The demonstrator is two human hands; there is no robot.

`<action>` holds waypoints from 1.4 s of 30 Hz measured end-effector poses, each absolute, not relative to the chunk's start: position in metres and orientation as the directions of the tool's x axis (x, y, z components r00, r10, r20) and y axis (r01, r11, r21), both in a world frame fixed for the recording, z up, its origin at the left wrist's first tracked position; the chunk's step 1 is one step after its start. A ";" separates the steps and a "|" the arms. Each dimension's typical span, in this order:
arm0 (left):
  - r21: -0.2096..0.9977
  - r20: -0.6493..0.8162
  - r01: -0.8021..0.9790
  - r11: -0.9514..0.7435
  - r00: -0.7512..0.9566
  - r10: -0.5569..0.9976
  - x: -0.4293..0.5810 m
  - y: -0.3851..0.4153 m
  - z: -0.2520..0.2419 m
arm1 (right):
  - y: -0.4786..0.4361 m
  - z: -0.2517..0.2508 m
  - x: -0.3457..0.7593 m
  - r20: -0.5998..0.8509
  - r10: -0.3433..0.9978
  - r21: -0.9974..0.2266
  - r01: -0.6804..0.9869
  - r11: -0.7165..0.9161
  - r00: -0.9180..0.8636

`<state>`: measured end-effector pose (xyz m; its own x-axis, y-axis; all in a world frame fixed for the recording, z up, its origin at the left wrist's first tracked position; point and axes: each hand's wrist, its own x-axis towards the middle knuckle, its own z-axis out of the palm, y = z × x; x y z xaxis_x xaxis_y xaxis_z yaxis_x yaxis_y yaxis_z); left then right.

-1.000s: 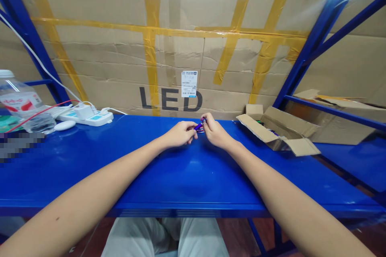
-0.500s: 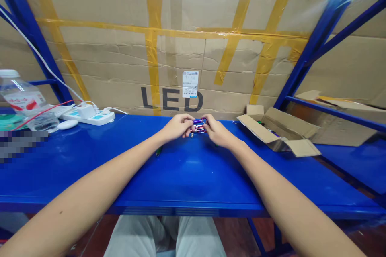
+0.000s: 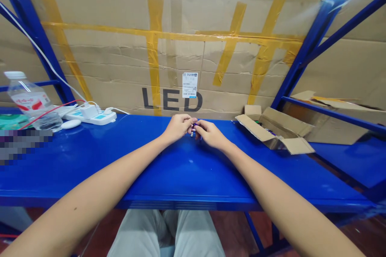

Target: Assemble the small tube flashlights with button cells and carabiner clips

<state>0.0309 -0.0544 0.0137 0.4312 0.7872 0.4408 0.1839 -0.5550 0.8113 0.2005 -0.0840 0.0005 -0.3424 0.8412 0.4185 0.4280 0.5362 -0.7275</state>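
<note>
My left hand (image 3: 180, 126) and my right hand (image 3: 210, 133) meet over the far middle of the blue table. The fingers of both are closed in a pinch around small shiny purple and red metal carabiners (image 3: 193, 130). Silvery ends stick out below the left fingertips. Most of the bunch is covered by my fingers, so how the pieces are joined does not show.
To the right stands an open cardboard box (image 3: 273, 130) with small coloured pieces inside. A power strip (image 3: 102, 117), a white oval object (image 3: 71, 124) and a plastic bottle (image 3: 31, 102) are at the left. A large LED carton (image 3: 120, 68) closes off the back.
My right hand has shifted left, closer to my left hand. The purple carabiner that stretched between the hands is now mostly covered by fingers. The camera view has moved slightly.
</note>
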 end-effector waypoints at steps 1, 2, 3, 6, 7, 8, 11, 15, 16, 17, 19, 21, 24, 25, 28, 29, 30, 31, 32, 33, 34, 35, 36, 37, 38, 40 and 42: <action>0.813 0.441 0.190 -0.550 0.414 0.796 0.031 -0.053 0.013 | -0.084 0.001 0.200 0.420 0.842 -0.721 0.438 0.537 -0.340; 0.831 0.436 0.177 -0.528 0.383 0.814 0.031 -0.051 0.013 | -0.084 0.001 0.200 0.424 0.844 -0.719 0.444 0.534 -0.328; 0.862 0.421 0.135 -0.489 0.348 0.838 0.031 -0.048 0.013 | -0.084 0.001 0.201 0.434 0.848 -0.720 0.449 0.530 -0.305; 0.944 0.311 -0.203 -0.259 0.289 0.905 0.029 -0.040 0.017 | -0.083 0.004 0.202 0.495 0.844 -0.698 0.485 0.527 -0.204; 0.928 0.282 -0.327 -0.176 0.311 0.907 0.027 -0.037 0.018 | -0.083 0.005 0.203 0.520 0.835 -0.678 0.509 0.531 -0.179; 0.901 0.264 -0.421 -0.105 0.341 0.902 0.025 -0.035 0.020 | -0.083 0.006 0.204 0.538 0.827 -0.658 0.532 0.534 -0.165; 0.839 0.251 -0.545 0.011 0.404 0.880 0.018 -0.033 0.022 | -0.085 0.010 0.205 0.532 0.824 -0.633 0.555 0.539 -0.193; 0.841 0.236 -0.540 0.039 0.431 0.871 0.013 -0.033 0.022 | -0.092 0.013 0.202 0.471 0.817 -0.628 0.524 0.575 -0.333; 0.844 0.227 -0.533 0.048 0.437 0.870 0.013 -0.033 0.022 | -0.093 0.013 0.200 0.461 0.816 -0.622 0.530 0.577 -0.349; 0.847 0.217 -0.529 0.059 0.444 0.869 0.013 -0.033 0.022 | -0.095 0.013 0.199 0.455 0.817 -0.616 0.539 0.575 -0.354; 0.846 0.196 -0.525 0.087 0.460 0.866 0.013 -0.033 0.022 | -0.096 0.014 0.197 0.456 0.820 -0.612 0.546 0.572 -0.347; 0.845 0.180 -0.524 0.111 0.474 0.862 0.012 -0.032 0.022 | -0.096 0.014 0.197 0.459 0.820 -0.622 0.536 0.572 -0.342; 0.847 0.176 -0.516 0.129 0.501 0.847 0.008 -0.030 0.024 | -0.093 0.014 0.201 0.471 0.823 -0.620 0.544 0.566 -0.319; 0.848 0.182 -0.514 0.129 0.512 0.840 0.006 -0.030 0.024 | -0.092 0.013 0.202 0.474 0.824 -0.617 0.551 0.562 -0.309; 0.850 0.205 -0.513 0.121 0.534 0.820 0.001 -0.028 0.027 | -0.089 0.012 0.204 0.481 0.829 -0.623 0.553 0.553 -0.286; 0.851 0.211 -0.512 0.116 0.536 0.818 0.000 -0.028 0.027 | -0.089 0.012 0.204 0.479 0.830 -0.635 0.541 0.552 -0.285; 0.854 0.215 -0.508 0.111 0.540 0.814 0.000 -0.028 0.028 | -0.088 0.011 0.203 0.472 0.833 -0.650 0.526 0.549 -0.288; 0.859 0.219 -0.501 0.107 0.548 0.808 0.000 -0.028 0.028 | -0.089 0.011 0.202 0.461 0.838 -0.668 0.508 0.544 -0.292; 0.865 0.221 -0.490 0.104 0.560 0.799 0.001 -0.029 0.028 | -0.089 0.011 0.201 0.448 0.845 -0.690 0.488 0.535 -0.292; 0.873 0.221 -0.477 0.100 0.572 0.790 0.002 -0.030 0.028 | -0.089 0.010 0.200 0.430 0.855 -0.718 0.465 0.518 -0.289; 0.882 0.219 -0.462 0.098 0.584 0.781 0.003 -0.032 0.027 | -0.089 0.010 0.200 0.408 0.868 -0.749 0.440 0.495 -0.281; 0.890 0.216 -0.446 0.096 0.596 0.773 0.004 -0.033 0.027 | -0.089 0.009 0.199 0.383 0.883 -0.781 0.415 0.467 -0.272; 0.897 0.211 -0.432 0.094 0.606 0.767 0.005 -0.034 0.026 | -0.089 0.008 0.198 0.356 0.897 -0.810 0.392 0.436 -0.261; 0.903 0.206 -0.419 0.093 0.613 0.763 0.007 -0.036 0.026 | -0.089 0.007 0.198 0.327 0.910 -0.835 0.373 0.405 -0.256; 0.908 0.200 -0.408 0.093 0.620 0.759 0.008 -0.037 0.025 | -0.088 0.006 0.198 0.301 0.919 -0.851 0.364 0.379 -0.254; 0.914 0.188 -0.394 0.102 0.631 0.752 0.010 -0.039 0.025 | -0.086 0.005 0.199 0.273 0.925 -0.853 0.377 0.360 -0.264; 0.917 0.175 -0.383 0.112 0.639 0.749 0.011 -0.041 0.025 | -0.085 0.004 0.201 0.269 0.920 -0.834 0.407 0.371 -0.286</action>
